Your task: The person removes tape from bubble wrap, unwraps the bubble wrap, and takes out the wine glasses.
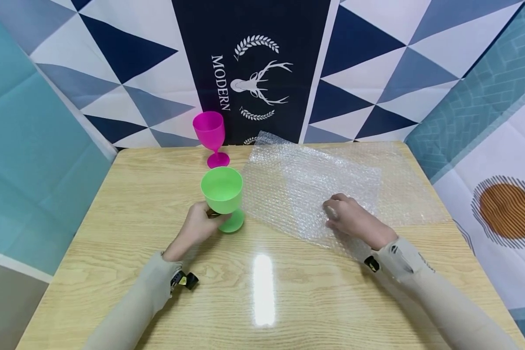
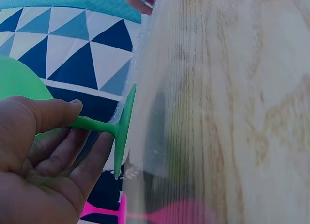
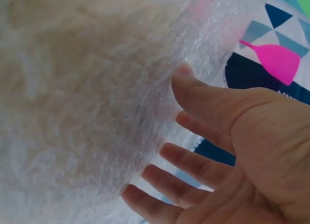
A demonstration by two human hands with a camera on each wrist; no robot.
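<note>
My left hand point(image 1: 202, 224) grips a green plastic goblet point(image 1: 221, 187) by its stem. In the left wrist view the thumb and fingers close round the stem point(image 2: 92, 124), with the round foot point(image 2: 125, 132) close over the tabletop. The cup stands upright, its mouth facing up. A sheet of bubble wrap point(image 1: 306, 180) lies flat to the right of the goblet. Over its near right part is my right hand point(image 1: 350, 218), fingers loosely bent and spread. In the right wrist view the fingertips point(image 3: 133, 191) are right at the wrap's surface, with nothing pinched between them.
A magenta goblet point(image 1: 210, 131) stands upright behind the green one, near the table's back edge. More bubble wrap point(image 1: 411, 194) stretches to the right edge of the wooden table point(image 1: 227, 301). Patterned cloth point(image 1: 354, 58) hangs behind and at both sides.
</note>
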